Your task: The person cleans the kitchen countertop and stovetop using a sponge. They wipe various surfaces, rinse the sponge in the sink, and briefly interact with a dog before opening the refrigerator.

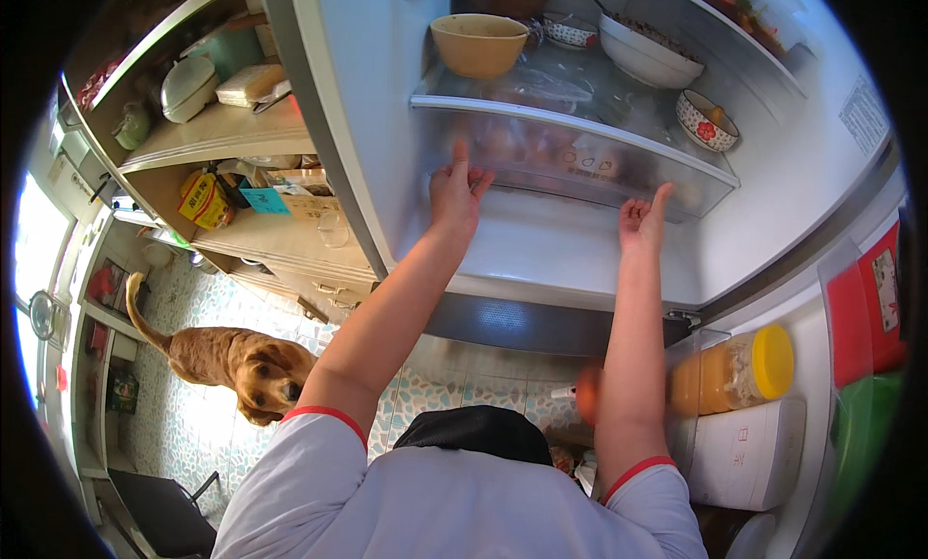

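Note:
In front of me is a clear refrigerator drawer (536, 149) with printed food symbols and bagged food dimly visible behind its front. My left hand (457, 193) is at the left part of its lower edge, thumb raised against the panel and fingers loosely bent. Near the right part of that edge, my right hand (641, 222) has its thumb up and fingers curled. Neither hand visibly wraps around anything; whether the fingertips press on the drawer is hard to tell. Beneath it lies the white refrigerator floor (551, 247).
On the shelf above stand a yellow bowl (480, 45), a white bowl of food (649, 51) and a flowered bowl (707, 120). The open door at right holds a yellow-lidded jar (732, 370). A brown dog (232, 363) stands left, beside a wooden cabinet (225, 142).

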Motion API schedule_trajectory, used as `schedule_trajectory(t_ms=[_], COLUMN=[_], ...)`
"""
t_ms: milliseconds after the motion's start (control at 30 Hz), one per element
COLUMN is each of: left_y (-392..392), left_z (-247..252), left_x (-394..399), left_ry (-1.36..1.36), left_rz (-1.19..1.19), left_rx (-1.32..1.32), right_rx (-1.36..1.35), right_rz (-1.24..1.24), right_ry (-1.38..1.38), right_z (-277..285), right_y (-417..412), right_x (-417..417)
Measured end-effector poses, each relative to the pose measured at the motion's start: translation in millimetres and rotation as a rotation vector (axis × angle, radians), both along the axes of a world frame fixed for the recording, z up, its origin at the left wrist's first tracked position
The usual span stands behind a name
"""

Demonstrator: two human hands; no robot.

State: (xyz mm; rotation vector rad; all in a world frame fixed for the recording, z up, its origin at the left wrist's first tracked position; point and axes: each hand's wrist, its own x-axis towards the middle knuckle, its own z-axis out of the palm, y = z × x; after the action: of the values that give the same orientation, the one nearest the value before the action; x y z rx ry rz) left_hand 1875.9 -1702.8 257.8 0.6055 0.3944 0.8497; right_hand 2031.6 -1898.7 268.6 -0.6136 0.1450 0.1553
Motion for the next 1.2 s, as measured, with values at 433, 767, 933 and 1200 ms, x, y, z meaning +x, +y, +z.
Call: schedule_trajectory(t_ms=[433, 767, 933, 1200], left_y=[-8, 2, 0, 4], left_z=[-1, -2, -11, -12], left_x=[6, 1, -6, 1], left_ry=[0.073, 0.028, -0.014, -0.023], left_rz=[0.165, 0.057, 0.063, 0.065], left_rx=[0.022, 0.028, 0.06, 0.052], right_rx=[-0.046, -0.021, -0.083, -0.008], right_rz=[0.021, 0.081, 0.05, 0.07], right_ry=[0.019, 0.009, 0.067, 0.079], right_z=[-7, -12, 8, -7], right_y=[-4, -5, 0, -9], right_x=[3, 14, -20, 4])
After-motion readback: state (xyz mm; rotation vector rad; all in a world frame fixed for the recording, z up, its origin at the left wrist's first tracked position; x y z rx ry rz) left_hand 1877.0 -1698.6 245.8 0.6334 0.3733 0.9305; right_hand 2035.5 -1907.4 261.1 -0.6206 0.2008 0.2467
